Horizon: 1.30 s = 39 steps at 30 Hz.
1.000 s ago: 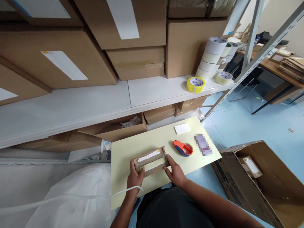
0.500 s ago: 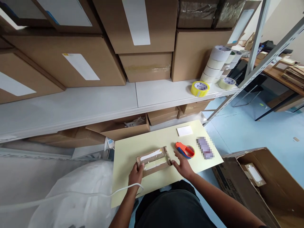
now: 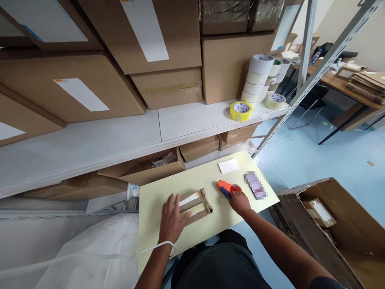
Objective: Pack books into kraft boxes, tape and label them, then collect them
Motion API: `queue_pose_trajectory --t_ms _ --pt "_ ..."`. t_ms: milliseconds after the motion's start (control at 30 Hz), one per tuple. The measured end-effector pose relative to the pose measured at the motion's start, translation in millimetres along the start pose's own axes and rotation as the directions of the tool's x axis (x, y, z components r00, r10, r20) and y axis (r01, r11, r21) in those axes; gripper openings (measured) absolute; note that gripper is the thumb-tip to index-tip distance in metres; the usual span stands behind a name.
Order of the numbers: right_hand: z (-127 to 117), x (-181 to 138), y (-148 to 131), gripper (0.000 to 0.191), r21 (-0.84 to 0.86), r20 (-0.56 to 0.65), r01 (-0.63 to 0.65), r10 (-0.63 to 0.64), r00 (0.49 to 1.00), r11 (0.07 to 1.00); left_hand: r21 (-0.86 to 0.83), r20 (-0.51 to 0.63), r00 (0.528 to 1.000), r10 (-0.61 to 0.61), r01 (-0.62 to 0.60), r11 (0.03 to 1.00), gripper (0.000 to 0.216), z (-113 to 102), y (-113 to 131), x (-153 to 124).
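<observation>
A small cardboard box [image 3: 198, 214] with a white label and clear tape lies on the pale yellow board [image 3: 150, 249]. My left hand [image 3: 172, 218] rests on the box's left part, its fingers spread and covering that end. To the right, my right hand [image 3: 240, 202] has its fingers wrapped round an orange and blue tape dispenser [image 3: 224, 188], which sits on the board with its roll partly hidden by the hand. Right of the dispenser lies a pixelated flat object [image 3: 255, 185]. A white card [image 3: 228, 165] is near the board's far edge.
Past the board stands a shelf [image 3: 126, 138] with large cartons [image 3: 99, 88], stacked tape rolls [image 3: 255, 76] and a yellow tape roll [image 3: 240, 111]. An open carton [image 3: 355, 212] holding a small box stands at the right. A white cable [image 3: 114, 257] crosses my left wrist.
My right hand has moved from beside the box onto the tape dispenser and closed round it. My left hand has gone from gripping the box's left end to lying spread over it.
</observation>
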State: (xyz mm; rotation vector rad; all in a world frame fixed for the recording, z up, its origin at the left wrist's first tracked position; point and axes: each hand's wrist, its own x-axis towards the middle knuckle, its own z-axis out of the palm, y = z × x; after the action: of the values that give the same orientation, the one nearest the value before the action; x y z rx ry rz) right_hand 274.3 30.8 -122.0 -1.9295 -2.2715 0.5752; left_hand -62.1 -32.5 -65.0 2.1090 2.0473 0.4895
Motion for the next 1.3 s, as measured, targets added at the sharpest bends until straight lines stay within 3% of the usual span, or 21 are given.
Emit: queue_pose_trajectory --t_ms 67,133,267,400,500,700,900,1000,1133,1200,1300 --pt "0.9 4.6 3.7 0.036 -0.060 0.036 0.017 -0.014 0.999 0.998 0.044 0.109 0.981 0.163 -0.169 0.985 0.093 2.4 10.7 8.7" --pt "1.4 5.1 3.5 0.031 -0.074 0.033 0.037 -0.035 0.999 0.997 0.071 0.179 0.962 0.206 -0.221 0.973 0.106 5.1 18.3 15.1" --pt "-5.2 -9.5 4.6 0.023 0.028 -0.078 0.125 -0.123 0.989 0.992 0.082 0.195 0.962 0.193 -0.212 0.974 0.106 4.2 16.5 18.7" --pt "-23.4 -39.1 6.6 0.016 0.148 -0.270 0.353 -0.306 0.913 0.924 0.069 0.224 0.958 0.177 -0.197 0.978 0.100 -5.6 0.2 18.8" --pt "-38.2 -58.3 3.4 0.017 0.192 -0.353 0.450 -0.367 0.861 0.872 0.067 0.230 0.961 0.155 -0.174 0.983 0.101 -13.0 -12.0 20.1" --pt "-53.0 -67.9 -5.1 0.024 0.219 -0.419 0.545 -0.426 0.802 0.809 0.071 0.285 0.926 0.250 -0.280 0.957 0.108 -18.5 -19.2 19.5" --pt "-58.7 -57.9 -10.1 0.027 0.247 -0.423 0.598 -0.470 0.775 0.763 0.119 0.365 0.903 0.228 -0.288 0.950 0.106 -20.1 -5.1 20.5" --pt "-61.4 -54.9 -9.9 0.028 0.265 -0.411 0.583 -0.458 0.789 0.768 0.094 0.387 0.908 0.161 -0.213 0.973 0.103 -27.1 -1.8 26.3" --pt "-66.6 -55.8 -6.3 0.028 0.300 -0.393 0.560 -0.434 0.810 0.772 -0.122 0.380 0.925 0.008 0.042 0.992 0.095 -44.3 -13.8 38.9" --pt "-69.9 -57.0 -4.7 0.026 0.328 -0.385 0.534 -0.406 0.829 0.780 -0.346 0.430 0.902 -0.035 0.201 0.917 0.092 -53.8 -22.3 43.9" --pt "-74.8 -58.2 -4.5 0.022 0.358 -0.394 0.507 -0.365 0.843 0.784 -0.572 0.569 0.821 -0.045 0.434 0.696 0.086 -63.2 -29.1 45.9"
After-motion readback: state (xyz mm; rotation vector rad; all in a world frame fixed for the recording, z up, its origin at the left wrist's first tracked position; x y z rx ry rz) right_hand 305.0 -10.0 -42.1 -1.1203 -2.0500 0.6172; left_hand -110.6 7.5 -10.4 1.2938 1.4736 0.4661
